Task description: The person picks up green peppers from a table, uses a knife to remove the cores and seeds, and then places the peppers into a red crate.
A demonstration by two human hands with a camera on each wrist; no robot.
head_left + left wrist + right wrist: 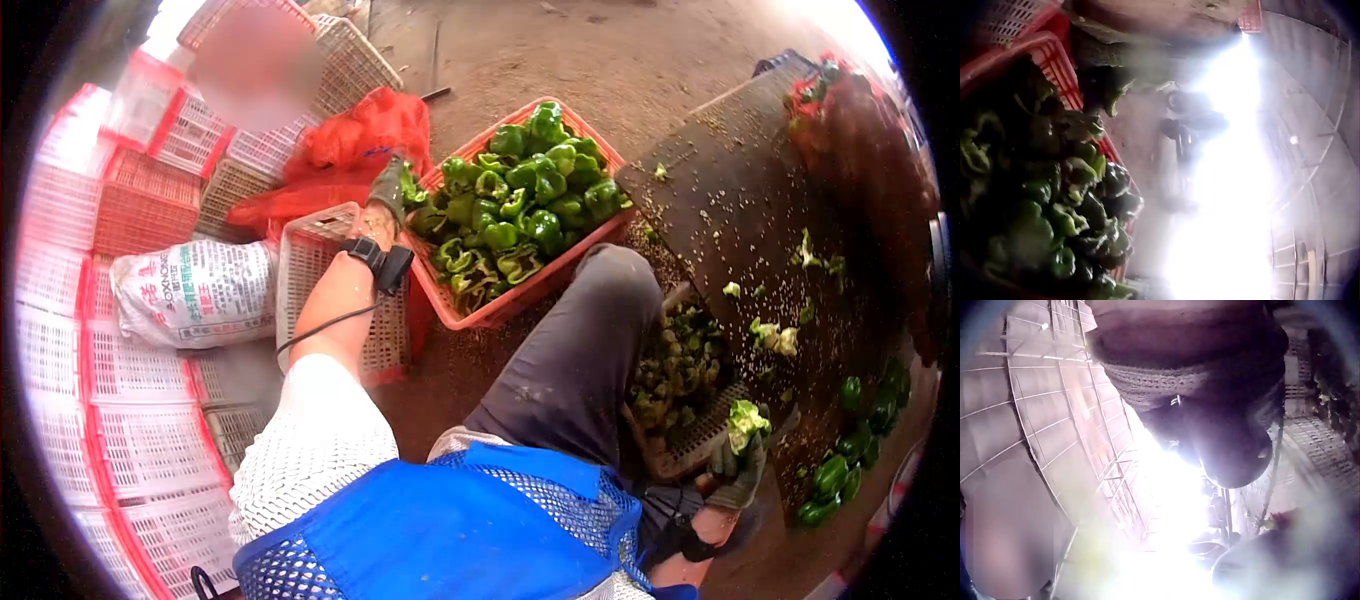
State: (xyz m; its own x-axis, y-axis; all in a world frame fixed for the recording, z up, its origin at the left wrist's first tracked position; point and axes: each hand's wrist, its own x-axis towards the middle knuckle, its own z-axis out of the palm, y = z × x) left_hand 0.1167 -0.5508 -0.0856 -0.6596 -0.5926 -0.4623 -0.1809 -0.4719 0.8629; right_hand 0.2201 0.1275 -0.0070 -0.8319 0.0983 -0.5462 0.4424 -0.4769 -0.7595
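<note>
At the left corner of the orange-rimmed crate (457, 319), the gloved left hand (386, 196) holds a green pepper (410, 186); in the left wrist view, part of a green pepper (1114, 97) shows below the dark glove (1100, 55). Many green peppers (545, 228) fill that crate. Low on the right, the gloved right hand (738, 472) grips a pale green pepper core (747, 424) beside a basket of pepper scraps (683, 370). Strong glare covers much of the right wrist view, where the glove (1210, 406) is dark and its fingertips are unclear.
A dark board (740, 230) on the right carries seeds and scraps, with whole green peppers (830, 478) near its lower edge. Stacked white and red crates (150, 370), a printed sack (200, 293), red mesh bags (360, 140) and a pale crate (315, 235) stand on the left.
</note>
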